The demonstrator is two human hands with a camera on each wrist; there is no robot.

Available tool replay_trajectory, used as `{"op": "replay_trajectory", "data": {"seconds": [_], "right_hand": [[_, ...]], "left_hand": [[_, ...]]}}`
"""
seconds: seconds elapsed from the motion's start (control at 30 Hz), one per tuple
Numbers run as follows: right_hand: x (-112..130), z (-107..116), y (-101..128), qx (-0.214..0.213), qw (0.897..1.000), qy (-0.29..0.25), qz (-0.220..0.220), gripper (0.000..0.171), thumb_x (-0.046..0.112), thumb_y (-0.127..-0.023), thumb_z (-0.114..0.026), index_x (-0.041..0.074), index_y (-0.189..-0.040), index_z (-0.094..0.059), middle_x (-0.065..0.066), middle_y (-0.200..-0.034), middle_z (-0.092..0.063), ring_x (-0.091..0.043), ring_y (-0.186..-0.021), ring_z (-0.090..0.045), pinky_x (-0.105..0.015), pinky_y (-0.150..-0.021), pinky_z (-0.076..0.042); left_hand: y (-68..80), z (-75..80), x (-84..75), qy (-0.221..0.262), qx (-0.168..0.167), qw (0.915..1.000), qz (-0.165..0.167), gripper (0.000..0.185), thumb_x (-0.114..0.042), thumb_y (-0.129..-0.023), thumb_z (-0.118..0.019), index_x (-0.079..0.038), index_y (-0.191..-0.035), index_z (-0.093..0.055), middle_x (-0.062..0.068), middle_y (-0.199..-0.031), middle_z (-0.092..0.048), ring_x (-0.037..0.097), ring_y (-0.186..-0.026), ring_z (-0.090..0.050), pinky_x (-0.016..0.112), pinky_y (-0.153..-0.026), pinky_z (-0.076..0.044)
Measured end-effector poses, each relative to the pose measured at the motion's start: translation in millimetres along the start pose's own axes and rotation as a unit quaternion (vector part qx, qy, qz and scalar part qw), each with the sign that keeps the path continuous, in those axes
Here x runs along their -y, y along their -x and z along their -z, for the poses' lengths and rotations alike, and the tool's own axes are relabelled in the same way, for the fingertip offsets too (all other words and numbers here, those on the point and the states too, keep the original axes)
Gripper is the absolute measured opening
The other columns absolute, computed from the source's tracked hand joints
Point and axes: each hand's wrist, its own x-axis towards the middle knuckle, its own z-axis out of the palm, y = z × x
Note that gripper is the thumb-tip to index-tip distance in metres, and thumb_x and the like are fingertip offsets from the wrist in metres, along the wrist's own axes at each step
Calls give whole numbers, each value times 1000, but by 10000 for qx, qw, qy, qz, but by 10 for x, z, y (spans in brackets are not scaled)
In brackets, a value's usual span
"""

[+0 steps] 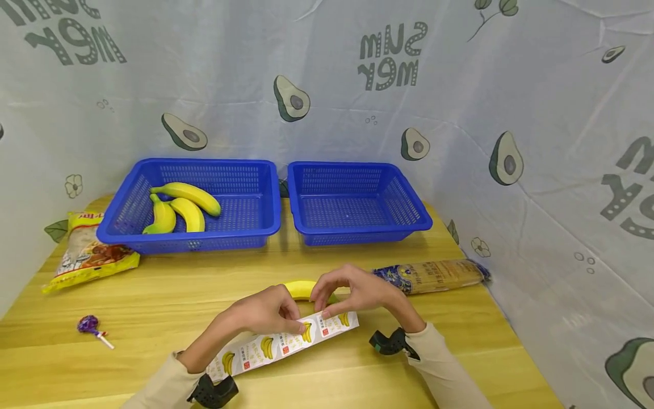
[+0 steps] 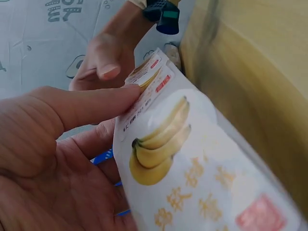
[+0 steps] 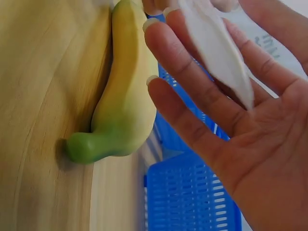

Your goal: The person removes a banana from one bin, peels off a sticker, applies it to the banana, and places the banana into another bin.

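Observation:
A strip of white banana labels (image 1: 278,345), printed with yellow bananas and red squares, slants above the table in front of me. My left hand (image 1: 260,311) pinches its upper edge, thumb (image 2: 103,103) on the printed face and fingers behind. Near the strip's right end my right hand (image 1: 360,288) holds it between thumb and fingers; in the right wrist view the fingers (image 3: 187,82) stretch behind the white strip (image 3: 219,53). Just beyond both hands a yellow banana (image 1: 298,289) with a green end lies on the table, partly hidden by the right hand.
Behind stand two blue baskets, the left basket (image 1: 232,232) holding three bananas (image 1: 189,196), the right basket (image 1: 357,230) beside it. A yellow food bag (image 1: 97,255) and a purple lollipop (image 1: 89,324) lie left. A noodle packet (image 1: 439,275) lies right. Printed curtains (image 1: 230,68) enclose the table.

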Motion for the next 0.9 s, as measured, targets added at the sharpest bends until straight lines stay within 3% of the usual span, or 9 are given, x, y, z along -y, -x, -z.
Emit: {"op": "replay_trajectory", "data": {"seconds": [0.13,0.27,0.5,0.9], "right_hand": [[1,-21,-8,29,9999,117,-54,28,-2,-92,-84,-6,-114,-68,-16,-100,-78,-13,-92,-76,-41,-86,-65],[3,-42,-24,63,9999,118,-86,26,-2,-91,-84,-3,-111,-66,-16,-99,-75,-11,-91,-73,-36,-86,-65],[36,-56,-42,59,9998,182,79,17,1,-96,-80,3,-108,-68,-14,-101,-72,-11,-93,-70,-35,-88,-64],[80,-75,-47,97,9996,64,249,14,-1,-98,-77,-2,-112,-73,-16,-104,-77,-11,-95,-71,-37,-89,-64]], "left_hand": [[16,39,-36,-69,-171,9996,198,27,-14,-101,-76,-7,-74,-78,-10,-60,-50,6,-57,-35,20,-55,-31],[7,47,-12,62,-160,9997,145,29,-15,-102,-75,-6,-74,-76,-9,-61,-51,8,-59,-37,21,-56,-32],[-26,28,-36,459,-72,9988,-129,17,-10,-104,-71,-3,-89,-77,-2,-77,-67,12,-72,-55,25,-70,-45],[-31,40,-28,781,8,9967,-206,17,-7,-105,-68,1,-93,-77,1,-83,-71,16,-80,-62,31,-80,-53]]}}
